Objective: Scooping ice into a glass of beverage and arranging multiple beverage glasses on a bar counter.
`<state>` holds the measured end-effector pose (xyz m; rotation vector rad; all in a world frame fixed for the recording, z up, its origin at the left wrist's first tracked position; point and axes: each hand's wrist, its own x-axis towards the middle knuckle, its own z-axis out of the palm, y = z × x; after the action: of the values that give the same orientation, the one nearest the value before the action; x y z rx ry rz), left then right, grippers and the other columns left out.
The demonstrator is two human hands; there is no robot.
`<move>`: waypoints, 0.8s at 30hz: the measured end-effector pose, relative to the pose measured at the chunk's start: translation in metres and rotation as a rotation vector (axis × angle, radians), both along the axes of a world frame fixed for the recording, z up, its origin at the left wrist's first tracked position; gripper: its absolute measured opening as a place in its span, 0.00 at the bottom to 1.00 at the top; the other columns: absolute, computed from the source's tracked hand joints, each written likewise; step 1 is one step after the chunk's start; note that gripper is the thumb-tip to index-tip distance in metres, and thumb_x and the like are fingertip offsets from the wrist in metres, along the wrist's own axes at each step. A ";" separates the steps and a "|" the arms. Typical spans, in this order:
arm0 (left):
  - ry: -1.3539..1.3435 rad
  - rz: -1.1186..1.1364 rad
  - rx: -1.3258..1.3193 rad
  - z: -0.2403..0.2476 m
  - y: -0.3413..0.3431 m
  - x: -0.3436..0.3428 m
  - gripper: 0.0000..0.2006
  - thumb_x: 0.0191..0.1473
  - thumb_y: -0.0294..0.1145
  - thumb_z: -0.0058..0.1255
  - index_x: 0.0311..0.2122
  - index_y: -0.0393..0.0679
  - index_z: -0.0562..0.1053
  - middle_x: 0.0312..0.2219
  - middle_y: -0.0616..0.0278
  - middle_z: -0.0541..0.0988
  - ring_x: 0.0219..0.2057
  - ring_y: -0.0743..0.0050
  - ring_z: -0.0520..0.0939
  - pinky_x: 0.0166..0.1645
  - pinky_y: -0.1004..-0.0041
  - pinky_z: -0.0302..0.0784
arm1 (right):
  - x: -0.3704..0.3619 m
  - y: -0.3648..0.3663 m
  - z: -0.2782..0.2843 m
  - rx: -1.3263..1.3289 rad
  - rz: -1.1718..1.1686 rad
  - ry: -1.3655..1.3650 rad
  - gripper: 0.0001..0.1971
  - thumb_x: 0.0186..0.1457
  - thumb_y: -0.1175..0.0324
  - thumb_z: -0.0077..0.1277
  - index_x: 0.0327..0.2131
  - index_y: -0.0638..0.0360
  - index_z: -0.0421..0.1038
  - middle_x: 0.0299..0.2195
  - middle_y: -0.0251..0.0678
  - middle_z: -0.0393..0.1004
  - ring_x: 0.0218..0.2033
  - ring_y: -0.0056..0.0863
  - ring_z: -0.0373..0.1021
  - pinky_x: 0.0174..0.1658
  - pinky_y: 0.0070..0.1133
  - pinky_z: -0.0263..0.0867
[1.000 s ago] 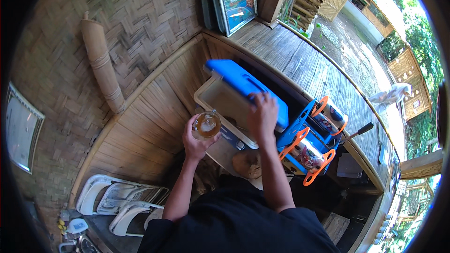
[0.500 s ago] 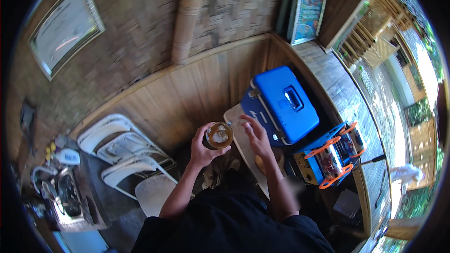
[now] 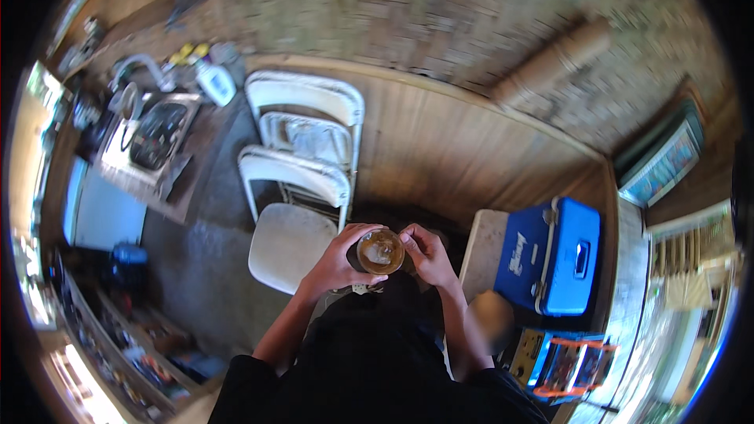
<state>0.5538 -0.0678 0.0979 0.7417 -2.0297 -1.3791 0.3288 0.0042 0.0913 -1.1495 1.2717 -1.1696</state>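
Both hands meet close to my body around a clear cup (image 3: 380,251) holding a brown drink with ice. My left hand (image 3: 343,255) wraps the cup from the left side. My right hand (image 3: 425,252) touches the cup's right rim with its fingers curled. My dark shirt fills the view below them. A blue cooler (image 3: 550,256) with a white latch sits shut to the right of my right forearm.
White folding chairs (image 3: 302,177) stand just ahead and left of the cup. A sink counter (image 3: 149,145) with bottles lies at the far left. A blue and orange appliance (image 3: 573,365) sits at the lower right. A wooden wall runs behind.
The view has swung left, so the cooler has shifted to the right and the chairs and sink have come in. My right hand has come off the cooler onto the cup.
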 end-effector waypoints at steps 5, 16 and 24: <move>-0.030 0.231 0.035 0.003 0.028 0.054 0.47 0.36 0.36 0.77 0.65 0.43 0.68 0.61 0.58 0.75 0.62 0.57 0.73 0.69 0.60 0.63 | 0.042 -0.026 -0.010 -0.040 0.237 0.011 0.12 0.72 0.65 0.48 0.36 0.63 0.73 0.28 0.23 0.68 0.31 0.11 0.60 0.35 0.16 0.59; 0.131 1.005 0.143 -0.027 0.126 0.095 0.42 0.42 0.32 0.76 0.64 0.43 0.69 0.59 0.60 0.75 0.61 0.68 0.74 0.63 0.62 0.72 | 0.119 -0.063 -0.030 -0.058 0.557 0.012 0.13 0.71 0.64 0.50 0.34 0.63 0.73 0.27 0.24 0.71 0.30 0.12 0.64 0.36 0.16 0.62; 0.345 1.281 0.172 -0.044 0.184 0.115 0.39 0.45 0.33 0.76 0.63 0.44 0.69 0.55 0.61 0.78 0.57 0.69 0.78 0.63 0.64 0.73 | 0.183 -0.046 -0.041 -0.039 0.756 -0.033 0.12 0.71 0.65 0.49 0.35 0.63 0.74 0.28 0.27 0.74 0.32 0.14 0.69 0.38 0.17 0.66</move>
<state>0.6683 0.1167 0.0542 1.3941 -0.7888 -0.7792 0.5119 -0.0414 0.0506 -1.4527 0.6743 -0.6389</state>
